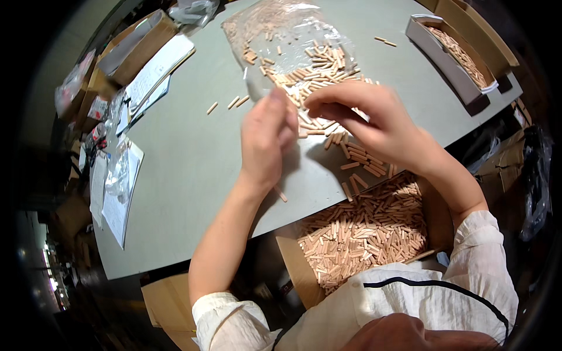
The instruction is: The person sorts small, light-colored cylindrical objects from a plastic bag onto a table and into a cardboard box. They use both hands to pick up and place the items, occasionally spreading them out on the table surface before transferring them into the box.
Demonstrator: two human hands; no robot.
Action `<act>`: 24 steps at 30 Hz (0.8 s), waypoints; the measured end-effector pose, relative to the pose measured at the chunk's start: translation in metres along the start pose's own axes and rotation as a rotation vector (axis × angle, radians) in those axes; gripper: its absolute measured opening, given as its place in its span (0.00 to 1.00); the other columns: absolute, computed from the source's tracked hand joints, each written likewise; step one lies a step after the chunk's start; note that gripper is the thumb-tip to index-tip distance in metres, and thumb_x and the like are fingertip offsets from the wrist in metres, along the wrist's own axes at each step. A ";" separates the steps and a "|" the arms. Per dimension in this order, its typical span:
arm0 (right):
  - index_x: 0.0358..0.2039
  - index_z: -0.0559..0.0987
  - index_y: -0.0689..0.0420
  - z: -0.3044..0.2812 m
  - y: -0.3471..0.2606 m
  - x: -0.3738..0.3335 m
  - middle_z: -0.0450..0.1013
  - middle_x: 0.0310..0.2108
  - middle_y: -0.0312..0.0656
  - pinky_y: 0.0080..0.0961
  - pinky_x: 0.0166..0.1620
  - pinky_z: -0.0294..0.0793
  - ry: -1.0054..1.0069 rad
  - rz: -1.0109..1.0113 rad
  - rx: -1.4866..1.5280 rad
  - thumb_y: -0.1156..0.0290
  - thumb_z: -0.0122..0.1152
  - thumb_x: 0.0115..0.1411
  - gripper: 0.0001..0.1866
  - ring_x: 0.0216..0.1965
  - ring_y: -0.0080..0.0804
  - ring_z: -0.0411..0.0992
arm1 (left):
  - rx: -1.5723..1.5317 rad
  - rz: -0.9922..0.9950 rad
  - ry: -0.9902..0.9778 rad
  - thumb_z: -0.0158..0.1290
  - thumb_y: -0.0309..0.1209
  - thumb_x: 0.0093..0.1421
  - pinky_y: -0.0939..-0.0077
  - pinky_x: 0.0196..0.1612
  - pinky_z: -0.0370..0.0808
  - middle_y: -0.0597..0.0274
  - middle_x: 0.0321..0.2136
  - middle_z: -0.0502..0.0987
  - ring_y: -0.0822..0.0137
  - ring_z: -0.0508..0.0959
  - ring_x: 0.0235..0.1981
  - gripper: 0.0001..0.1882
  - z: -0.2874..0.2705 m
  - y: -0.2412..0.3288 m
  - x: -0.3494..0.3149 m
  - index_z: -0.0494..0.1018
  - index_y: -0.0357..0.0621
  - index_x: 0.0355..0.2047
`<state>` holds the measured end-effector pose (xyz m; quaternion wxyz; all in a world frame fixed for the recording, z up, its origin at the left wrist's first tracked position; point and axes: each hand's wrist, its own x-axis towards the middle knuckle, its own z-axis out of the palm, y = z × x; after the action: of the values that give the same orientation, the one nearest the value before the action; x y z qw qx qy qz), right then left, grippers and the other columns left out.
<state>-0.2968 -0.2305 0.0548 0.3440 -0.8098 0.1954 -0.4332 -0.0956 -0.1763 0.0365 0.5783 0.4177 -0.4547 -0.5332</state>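
Note:
Many small wooden dowel pins (319, 70) lie spilled from a clear plastic bag (252, 26) across the table's middle. My left hand (266, 140) is closed and a little blurred at the pile's left edge; its curled fingers hide what they may hold. Over the pile, my right hand (369, 114) bends its index finger and thumb together, the fingertips pointing toward my left hand. Anything pinched between them cannot be made out. Below my right hand, a loose cluster of pins (366, 161) lies near the table edge. One single pin (281, 194) rests beside my left wrist.
A cardboard box (290, 263) full of pins stands below the table's near edge. At the far right is a long open carton (421, 50) of pins. Papers (155, 73), a clipboard (124, 205) and an open cardboard box (134, 50) line the left side.

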 end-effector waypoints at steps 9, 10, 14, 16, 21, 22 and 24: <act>0.65 0.67 0.73 0.122 -0.051 -0.063 0.65 0.67 0.62 0.52 0.74 0.54 -0.521 -0.464 -0.771 0.31 0.54 0.57 0.55 0.69 0.55 0.63 | -0.516 0.024 0.307 0.49 0.37 0.74 0.79 0.15 0.49 0.75 0.14 0.57 0.79 0.52 0.11 0.17 -0.052 0.014 0.027 0.65 0.50 0.25; 0.66 0.67 0.73 0.130 -0.048 -0.064 0.64 0.67 0.62 0.53 0.75 0.52 -0.521 -0.483 -0.838 0.29 0.52 0.57 0.57 0.70 0.54 0.62 | -0.508 0.045 0.309 0.49 0.37 0.74 0.79 0.15 0.49 0.75 0.14 0.57 0.79 0.53 0.11 0.17 -0.063 0.013 0.027 0.65 0.50 0.25; 0.65 0.68 0.75 0.117 -0.054 -0.068 0.67 0.65 0.63 0.54 0.76 0.49 -0.562 -0.491 -1.038 0.28 0.48 0.58 0.57 0.70 0.54 0.62 | -0.438 0.079 0.321 0.49 0.37 0.73 0.79 0.15 0.49 0.75 0.14 0.56 0.79 0.52 0.11 0.17 -0.064 0.016 0.029 0.65 0.49 0.25; 0.66 0.64 0.76 0.095 -0.056 -0.074 0.65 0.67 0.61 0.56 0.77 0.43 -0.623 -0.410 -1.141 0.29 0.45 0.62 0.56 0.72 0.55 0.58 | -0.410 0.078 0.326 0.49 0.37 0.73 0.79 0.15 0.49 0.75 0.14 0.56 0.79 0.52 0.11 0.17 -0.062 0.015 0.031 0.65 0.49 0.25; 0.65 0.67 0.74 0.049 -0.047 -0.085 0.64 0.67 0.63 0.62 0.76 0.40 -0.534 -0.231 -1.142 0.30 0.50 0.59 0.55 0.74 0.57 0.56 | -0.365 0.064 0.331 0.49 0.37 0.73 0.80 0.14 0.48 0.75 0.14 0.56 0.79 0.52 0.11 0.17 -0.057 0.017 0.029 0.64 0.50 0.25; 0.65 0.68 0.73 0.043 -0.042 -0.089 0.62 0.69 0.62 0.66 0.75 0.38 -0.520 -0.191 -1.111 0.31 0.53 0.59 0.54 0.75 0.58 0.52 | -0.358 0.061 0.330 0.49 0.37 0.73 0.80 0.14 0.48 0.75 0.14 0.56 0.79 0.52 0.10 0.17 -0.057 0.018 0.029 0.64 0.50 0.25; 0.65 0.67 0.72 0.029 -0.038 -0.095 0.62 0.69 0.61 0.67 0.75 0.39 -0.471 -0.139 -1.076 0.32 0.55 0.58 0.54 0.75 0.58 0.52 | -0.342 0.061 0.329 0.49 0.37 0.73 0.80 0.14 0.48 0.75 0.13 0.56 0.79 0.52 0.10 0.17 -0.057 0.019 0.029 0.64 0.50 0.25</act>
<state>-0.3244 -0.1348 0.0174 -0.1104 -0.9557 0.2527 -0.1032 -0.0352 -0.2036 0.0440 0.7226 0.3811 -0.2701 -0.5096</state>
